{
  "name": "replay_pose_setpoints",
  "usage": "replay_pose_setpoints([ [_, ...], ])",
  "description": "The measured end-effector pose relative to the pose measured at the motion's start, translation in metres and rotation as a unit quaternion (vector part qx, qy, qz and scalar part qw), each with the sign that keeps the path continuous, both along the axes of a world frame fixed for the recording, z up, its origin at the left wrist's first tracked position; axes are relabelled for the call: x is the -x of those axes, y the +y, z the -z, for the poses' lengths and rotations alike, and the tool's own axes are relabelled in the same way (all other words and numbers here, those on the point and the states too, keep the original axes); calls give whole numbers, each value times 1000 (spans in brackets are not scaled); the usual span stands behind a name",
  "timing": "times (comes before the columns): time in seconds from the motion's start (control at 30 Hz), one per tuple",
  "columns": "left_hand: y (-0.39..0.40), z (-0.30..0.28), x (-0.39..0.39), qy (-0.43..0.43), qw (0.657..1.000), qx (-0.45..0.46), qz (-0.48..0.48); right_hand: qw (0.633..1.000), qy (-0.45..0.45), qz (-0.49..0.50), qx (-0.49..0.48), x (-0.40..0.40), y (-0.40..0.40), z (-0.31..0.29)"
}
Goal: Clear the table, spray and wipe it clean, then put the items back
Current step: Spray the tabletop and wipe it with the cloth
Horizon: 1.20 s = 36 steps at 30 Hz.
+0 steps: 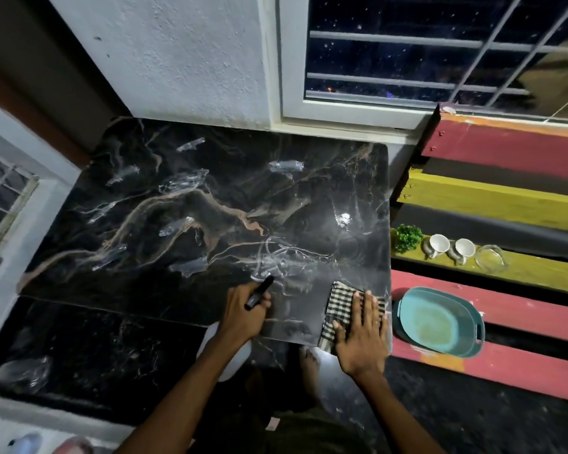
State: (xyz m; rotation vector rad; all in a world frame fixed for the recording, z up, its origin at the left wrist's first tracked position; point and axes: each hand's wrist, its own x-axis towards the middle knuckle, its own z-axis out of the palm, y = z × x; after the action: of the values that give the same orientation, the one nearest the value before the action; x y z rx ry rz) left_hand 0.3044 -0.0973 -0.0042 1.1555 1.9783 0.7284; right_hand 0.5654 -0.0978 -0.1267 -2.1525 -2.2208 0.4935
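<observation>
The right hand (358,335) presses flat, fingers spread, on the checked cloth (340,309) at the lower right of the table (184,204). The left hand (243,312) grips the spray bottle (259,291). Best wipe in overlapping strokes toward the upper left, pressing evenly.

We see black marble table (184,204) wet-streaked; checked cloth (340,306) flat at near right corner; white spray bottle (230,352) upright at near edge.

No text, label, brand, number or sign is readable on anything here; all surfaces show only colour and pattern.
</observation>
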Motion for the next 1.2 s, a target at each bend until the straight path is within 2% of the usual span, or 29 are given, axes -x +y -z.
replay_pose_setpoints([
  [0.2,-3,2,38,38,999,22,5,999,-18,27,3,11,3,2],
  [0.47,-5,17,47,13,995,73,66,998,-28,47,16,15,6,7],
  [0.67,-8,23,57,1,998,47,41,995,-18,84,40,34,30,-7],
  [0.83,-16,23,74,-15,1000,-8,-1,991,-9,134,17,104,112,-16],
  [0.9,-18,24,84,-10,999,-26,-21,995,-10,98,17,155,135,-14],
  [1.03,-21,27,98,-18,999,-24,-34,995,13,-96,-1,239,110,-11],
  [1.1,-23,28,101,-4,1000,-6,-27,985,35,-168,-2,240,75,-10],
  [1.2,-23,32,106,0,1000,11,-24,969,40,-243,7,192,29,-13],
])
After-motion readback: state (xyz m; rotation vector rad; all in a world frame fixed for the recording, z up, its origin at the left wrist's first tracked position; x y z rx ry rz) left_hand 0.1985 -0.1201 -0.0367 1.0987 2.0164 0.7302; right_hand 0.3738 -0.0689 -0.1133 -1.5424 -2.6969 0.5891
